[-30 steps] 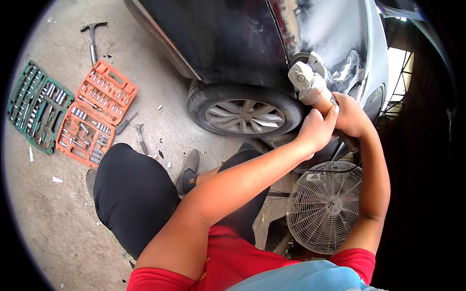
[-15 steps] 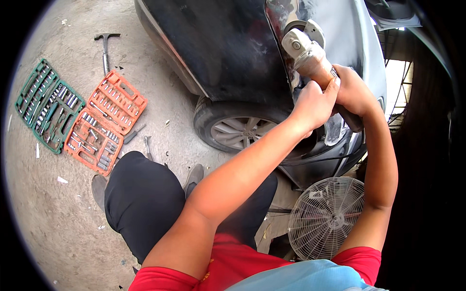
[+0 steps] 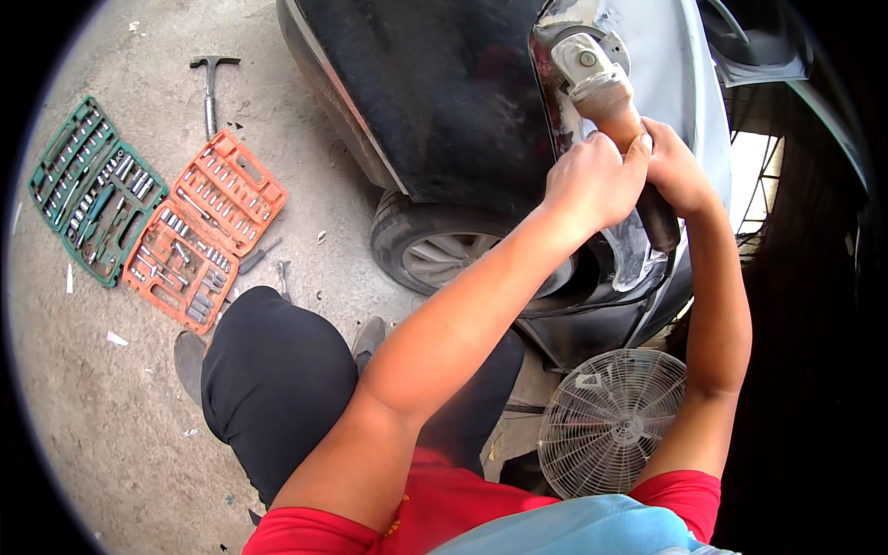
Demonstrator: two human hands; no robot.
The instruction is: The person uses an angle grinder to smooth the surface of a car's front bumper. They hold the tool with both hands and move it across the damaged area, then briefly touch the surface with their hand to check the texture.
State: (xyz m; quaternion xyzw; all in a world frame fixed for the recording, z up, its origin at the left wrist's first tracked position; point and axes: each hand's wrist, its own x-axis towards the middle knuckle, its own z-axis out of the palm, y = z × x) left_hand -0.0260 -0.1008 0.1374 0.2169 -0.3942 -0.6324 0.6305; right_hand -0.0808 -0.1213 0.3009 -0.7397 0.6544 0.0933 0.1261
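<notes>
My left hand and my right hand are both closed around the body of an angle grinder, left beside right, with its dark rear end hanging below them. The grinder's guarded disc lies against or very near the car's scuffed panel, beside a gap at the dark body panel; exact contact is hidden by the tool head. A grey primed area with pale patches surrounds it. A cord runs down from the grinder past the car's lower edge.
A wheel sits below the panel. On the concrete floor at left lie open green and orange socket cases, a hammer and hand tools. A round wire fan stands by my legs.
The grinder and both my hands have moved upward along the car's panel, the tool now held more upright. The view has shifted slightly, so wheel and fan appear lower.
</notes>
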